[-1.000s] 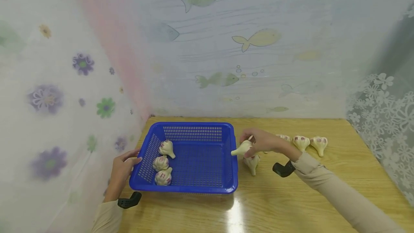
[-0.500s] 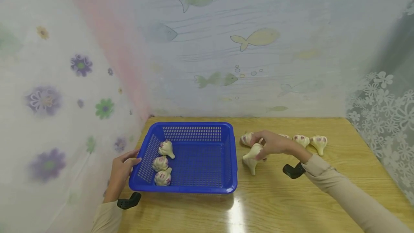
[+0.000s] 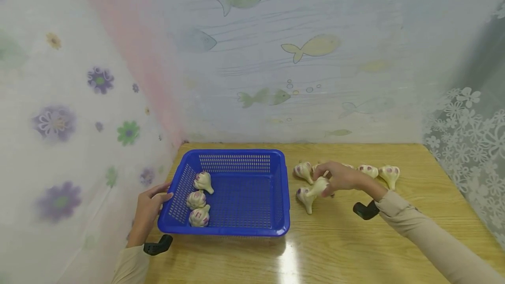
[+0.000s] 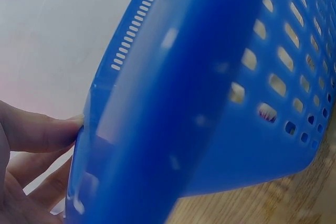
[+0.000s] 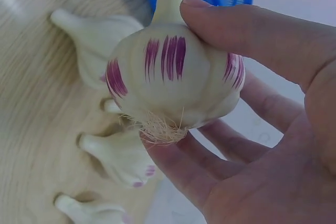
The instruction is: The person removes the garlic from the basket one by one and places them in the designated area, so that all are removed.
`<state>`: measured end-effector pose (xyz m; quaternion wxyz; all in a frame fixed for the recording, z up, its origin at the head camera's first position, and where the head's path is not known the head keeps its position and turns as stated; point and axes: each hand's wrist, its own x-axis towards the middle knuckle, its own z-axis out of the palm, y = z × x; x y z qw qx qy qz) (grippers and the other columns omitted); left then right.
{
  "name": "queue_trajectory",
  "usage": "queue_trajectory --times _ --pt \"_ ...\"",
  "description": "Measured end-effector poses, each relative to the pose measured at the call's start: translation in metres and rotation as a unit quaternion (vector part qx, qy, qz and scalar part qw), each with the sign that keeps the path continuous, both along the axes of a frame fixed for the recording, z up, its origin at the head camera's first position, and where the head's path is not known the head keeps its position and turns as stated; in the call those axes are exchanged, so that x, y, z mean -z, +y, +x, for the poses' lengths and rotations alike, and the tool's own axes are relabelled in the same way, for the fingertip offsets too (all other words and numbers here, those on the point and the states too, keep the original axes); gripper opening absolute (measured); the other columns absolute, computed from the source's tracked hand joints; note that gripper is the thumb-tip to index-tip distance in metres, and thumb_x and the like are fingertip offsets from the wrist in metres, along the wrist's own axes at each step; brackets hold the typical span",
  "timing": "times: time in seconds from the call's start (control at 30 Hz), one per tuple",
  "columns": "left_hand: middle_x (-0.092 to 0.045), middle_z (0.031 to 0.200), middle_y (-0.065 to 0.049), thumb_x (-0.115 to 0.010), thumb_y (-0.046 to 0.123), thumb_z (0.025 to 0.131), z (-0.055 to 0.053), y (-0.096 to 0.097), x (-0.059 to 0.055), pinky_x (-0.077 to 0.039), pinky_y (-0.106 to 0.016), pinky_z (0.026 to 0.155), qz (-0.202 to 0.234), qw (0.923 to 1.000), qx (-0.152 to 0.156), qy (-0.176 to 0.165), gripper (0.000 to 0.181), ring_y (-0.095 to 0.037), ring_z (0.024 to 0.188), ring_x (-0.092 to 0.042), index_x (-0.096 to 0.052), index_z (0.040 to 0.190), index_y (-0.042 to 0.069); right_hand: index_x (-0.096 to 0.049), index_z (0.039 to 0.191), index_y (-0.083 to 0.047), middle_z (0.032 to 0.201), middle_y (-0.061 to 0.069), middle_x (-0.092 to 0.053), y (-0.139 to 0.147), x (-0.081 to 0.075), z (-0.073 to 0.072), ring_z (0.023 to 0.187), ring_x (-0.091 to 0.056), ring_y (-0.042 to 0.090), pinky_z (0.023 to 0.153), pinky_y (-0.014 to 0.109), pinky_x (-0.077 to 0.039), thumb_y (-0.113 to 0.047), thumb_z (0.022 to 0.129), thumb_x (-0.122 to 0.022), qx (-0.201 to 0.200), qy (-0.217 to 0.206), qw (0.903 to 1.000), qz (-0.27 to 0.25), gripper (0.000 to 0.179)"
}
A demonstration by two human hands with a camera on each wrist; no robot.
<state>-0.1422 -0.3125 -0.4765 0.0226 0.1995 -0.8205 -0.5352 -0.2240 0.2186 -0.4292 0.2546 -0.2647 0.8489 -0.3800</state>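
Observation:
A garlic bulb (image 3: 320, 186) with painted purple streaks is pinched in my right hand (image 3: 342, 176), a short way right of the blue plastic basket (image 3: 221, 230). The right wrist view shows the thumb near the neck of this bulb (image 5: 168, 77) and fingers behind and below it, by the tuft of roots. Close under it lies another bulb (image 3: 305, 196), partly overlapped. My left hand (image 3: 147, 207) grips the basket's left rim; in the left wrist view the thumb presses the rim (image 4: 86, 124) and other fingers sit outside it. Three bulbs (image 3: 196, 199) line the basket's left side.
More garlic bulbs (image 3: 368, 171) lie in a row on the wooden table (image 3: 347, 240) at the back right, some hidden behind the right hand. One bulb (image 3: 303, 171) rests just right of the basket. Patterned sheets (image 3: 252, 69) rise behind the table and along its sides.
My right hand has drawn back rightward from the basket's right rim with the garlic bulb, uncovering a bulb beside the basket. The left hand and basket have stayed put.

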Motion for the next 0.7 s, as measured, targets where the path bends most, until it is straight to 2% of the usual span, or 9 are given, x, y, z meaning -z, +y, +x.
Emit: queue_trajectory --times 0.07,0.23,0.4,0.53,0.7 --pt "-0.054 0.126 -0.019 -0.059 0.014 0.090 0.000 0.000 0.000 -0.053 -0.029 0.062 0.000 1.0000 0.000 0.001 0.043 -0.015 0.077 -0.063 -0.056 0.133 0.008 -0.062 0.107 -0.006 0.110 0.014 -0.056 0.003 0.003 -0.001 0.105 -0.051 0.036 0.079 0.038 -0.047 -0.005 0.073 -0.078 0.000 0.010 0.9999 0.009 0.037" --pt "-0.053 0.127 -0.019 -0.059 0.015 0.091 0.000 0.000 0.000 -0.053 -0.029 0.062 0.003 1.0000 0.001 0.002 0.043 -0.015 0.078 -0.063 -0.055 0.133 0.008 -0.061 0.109 -0.005 0.112 0.016 -0.054 0.009 0.011 -0.002 0.107 -0.049 0.039 0.072 0.037 -0.050 -0.003 0.072 -0.078 0.010 0.003 0.9998 0.015 0.040" --pt "-0.054 0.126 -0.019 -0.060 0.013 0.090 0.000 -0.001 0.001 -0.053 -0.030 0.061 0.008 1.0000 0.000 0.004 0.043 -0.017 0.077 -0.064 -0.056 0.132 0.007 -0.059 0.104 -0.006 0.108 0.013 -0.053 0.012 0.020 -0.004 0.102 -0.051 0.035 0.066 0.035 -0.050 0.001 0.070 -0.078 0.014 0.004 0.9997 0.020 0.040" --pt "-0.054 0.126 -0.019 -0.060 0.013 0.090 0.000 -0.001 0.001 -0.053 -0.030 0.060 0.013 0.9999 -0.002 0.003 0.043 -0.017 0.076 -0.064 -0.056 0.132 0.007 -0.055 0.101 -0.004 0.107 0.015 -0.052 0.012 0.025 -0.004 0.095 -0.050 0.032 0.061 0.035 -0.050 0.006 0.067 -0.077 0.011 0.008 0.9997 0.021 0.041" --pt "-0.054 0.125 -0.019 -0.060 0.013 0.090 -0.001 -0.001 0.001 -0.053 -0.030 0.061 0.013 0.9999 -0.004 0.001 0.043 -0.017 0.075 -0.064 -0.056 0.132 0.007 -0.054 0.100 0.001 0.109 0.017 -0.049 0.011 0.032 -0.004 0.090 -0.049 0.030 0.058 0.041 -0.050 0.011 0.066 -0.074 0.014 -0.014 0.9995 0.026 0.041"
